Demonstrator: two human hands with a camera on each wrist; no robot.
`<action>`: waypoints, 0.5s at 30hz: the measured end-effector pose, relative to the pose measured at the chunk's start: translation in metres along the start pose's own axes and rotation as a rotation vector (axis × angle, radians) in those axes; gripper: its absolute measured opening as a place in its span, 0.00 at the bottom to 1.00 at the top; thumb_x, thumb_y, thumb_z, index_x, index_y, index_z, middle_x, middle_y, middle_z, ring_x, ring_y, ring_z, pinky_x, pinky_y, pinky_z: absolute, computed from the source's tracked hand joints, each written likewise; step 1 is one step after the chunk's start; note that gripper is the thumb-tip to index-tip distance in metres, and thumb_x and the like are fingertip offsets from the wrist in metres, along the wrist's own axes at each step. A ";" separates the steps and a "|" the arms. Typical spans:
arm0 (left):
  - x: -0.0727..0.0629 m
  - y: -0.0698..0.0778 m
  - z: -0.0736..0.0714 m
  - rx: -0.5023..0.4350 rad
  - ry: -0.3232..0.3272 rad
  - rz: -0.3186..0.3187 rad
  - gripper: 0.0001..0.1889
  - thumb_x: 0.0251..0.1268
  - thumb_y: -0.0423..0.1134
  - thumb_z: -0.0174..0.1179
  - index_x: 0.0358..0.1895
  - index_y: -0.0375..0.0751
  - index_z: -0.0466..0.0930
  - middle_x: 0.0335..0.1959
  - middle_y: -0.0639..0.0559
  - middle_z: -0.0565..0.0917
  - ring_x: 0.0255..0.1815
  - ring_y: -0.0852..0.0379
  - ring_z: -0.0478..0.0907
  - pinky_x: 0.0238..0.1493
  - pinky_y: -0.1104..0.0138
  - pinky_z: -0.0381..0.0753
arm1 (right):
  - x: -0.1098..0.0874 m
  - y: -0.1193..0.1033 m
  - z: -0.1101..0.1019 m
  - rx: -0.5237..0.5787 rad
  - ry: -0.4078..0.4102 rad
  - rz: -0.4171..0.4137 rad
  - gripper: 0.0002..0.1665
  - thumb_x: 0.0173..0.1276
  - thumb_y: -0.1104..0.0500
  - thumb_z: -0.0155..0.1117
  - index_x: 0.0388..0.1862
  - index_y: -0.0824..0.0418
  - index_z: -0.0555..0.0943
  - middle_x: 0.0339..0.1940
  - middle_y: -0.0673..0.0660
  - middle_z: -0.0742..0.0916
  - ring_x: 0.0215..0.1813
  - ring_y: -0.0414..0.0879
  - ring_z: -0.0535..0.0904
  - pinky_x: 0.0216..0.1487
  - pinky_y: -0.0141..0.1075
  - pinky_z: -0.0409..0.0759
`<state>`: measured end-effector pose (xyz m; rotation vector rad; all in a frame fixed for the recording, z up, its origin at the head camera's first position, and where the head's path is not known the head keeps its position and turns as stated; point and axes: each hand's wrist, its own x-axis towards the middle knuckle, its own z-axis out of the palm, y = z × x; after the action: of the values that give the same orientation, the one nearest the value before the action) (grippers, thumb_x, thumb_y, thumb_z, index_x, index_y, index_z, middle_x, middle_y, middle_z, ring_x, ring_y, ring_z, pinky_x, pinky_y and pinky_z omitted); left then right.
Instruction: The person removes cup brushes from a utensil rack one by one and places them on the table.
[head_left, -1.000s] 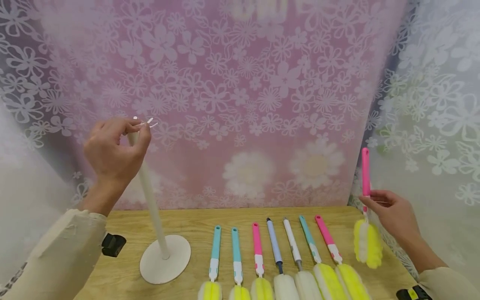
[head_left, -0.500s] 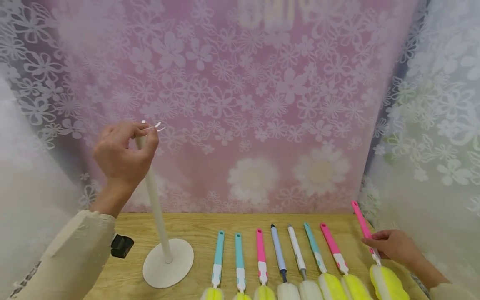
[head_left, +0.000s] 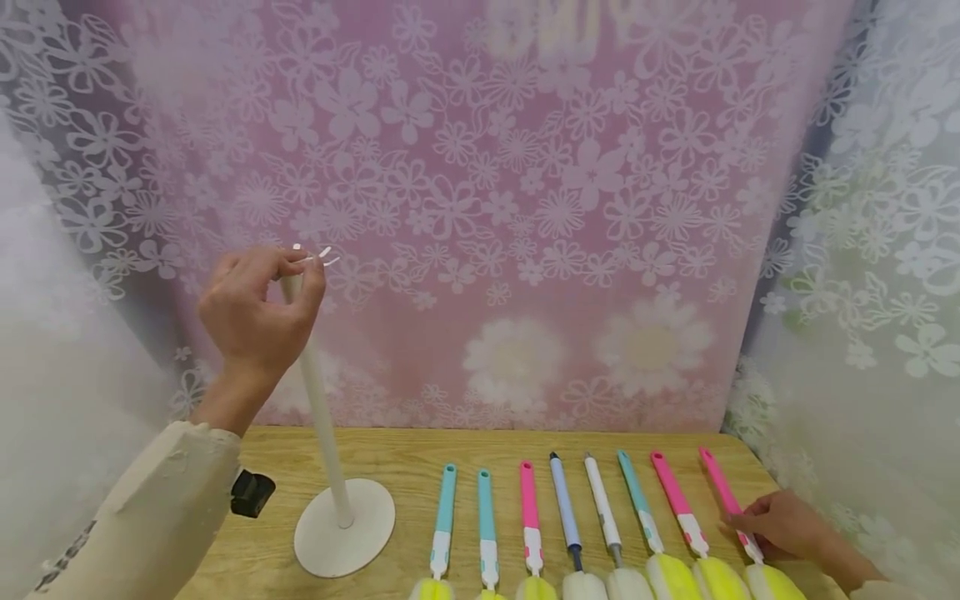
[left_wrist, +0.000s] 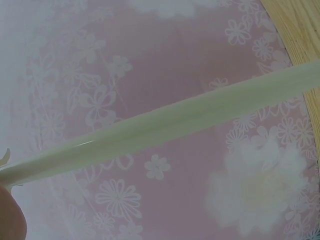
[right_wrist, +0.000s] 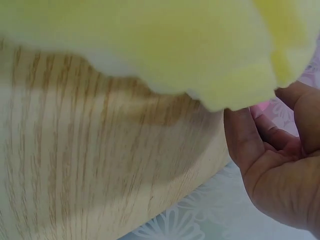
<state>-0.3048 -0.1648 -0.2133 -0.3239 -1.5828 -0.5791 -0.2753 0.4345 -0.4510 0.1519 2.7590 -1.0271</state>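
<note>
My left hand (head_left: 258, 312) pinches the top of a white stand, thumb and fingers at its small white prongs (head_left: 327, 257). The stand's pole (head_left: 324, 417) rises from a round base (head_left: 345, 527); the left wrist view has the same pole (left_wrist: 165, 125) crossing it slantwise. At the right end of a row of brushes, my right hand (head_left: 787, 525) holds a bottle brush with a pink-and-white handle (head_left: 718, 481), low at the table. Its yellow and white sponge head (right_wrist: 175, 45) fills the top of the right wrist view, partly hiding the fingers (right_wrist: 242, 137).
Several more sponge brushes lie side by side on the wooden table (head_left: 405, 450), among them a teal-handled brush (head_left: 447, 508), a blue-handled brush (head_left: 564, 500) and another pink-handled brush (head_left: 671, 487). A flowered pink curtain (head_left: 450, 208) hangs behind, a pale flowered one (head_left: 885, 375) at right.
My right hand has lowered the pink-handled brush from above the table to the row's right end. My left hand stays at the stand's top; the whole view has shifted slightly.
</note>
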 end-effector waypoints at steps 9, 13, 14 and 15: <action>-0.001 0.000 0.004 -0.006 0.009 0.018 0.22 0.58 0.53 0.53 0.31 0.36 0.86 0.33 0.47 0.87 0.35 0.45 0.79 0.32 0.52 0.73 | 0.007 0.006 0.001 -0.059 0.022 0.030 0.23 0.58 0.43 0.69 0.17 0.60 0.79 0.09 0.47 0.71 0.13 0.36 0.63 0.20 0.31 0.67; 0.000 0.001 0.007 -0.008 0.016 0.024 0.22 0.58 0.53 0.53 0.31 0.36 0.85 0.33 0.47 0.87 0.36 0.45 0.79 0.31 0.52 0.73 | 0.010 0.011 -0.002 -0.057 0.002 -0.026 0.22 0.59 0.44 0.68 0.20 0.61 0.81 0.09 0.47 0.72 0.13 0.36 0.63 0.20 0.32 0.68; -0.001 0.002 0.007 -0.010 0.017 0.022 0.22 0.58 0.53 0.53 0.30 0.36 0.85 0.33 0.47 0.87 0.36 0.45 0.79 0.30 0.52 0.73 | 0.011 0.012 -0.003 -0.064 0.002 -0.033 0.22 0.60 0.44 0.68 0.21 0.61 0.81 0.09 0.47 0.72 0.13 0.37 0.63 0.20 0.32 0.68; -0.001 0.002 0.008 -0.014 0.017 0.023 0.22 0.58 0.53 0.53 0.30 0.36 0.85 0.32 0.48 0.87 0.36 0.45 0.79 0.31 0.53 0.73 | 0.012 0.012 -0.003 -0.071 0.007 -0.035 0.22 0.60 0.44 0.67 0.22 0.61 0.81 0.09 0.47 0.72 0.13 0.37 0.64 0.20 0.32 0.68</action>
<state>-0.3103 -0.1589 -0.2138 -0.3462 -1.5576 -0.5744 -0.2850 0.4459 -0.4589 0.0973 2.8090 -0.9368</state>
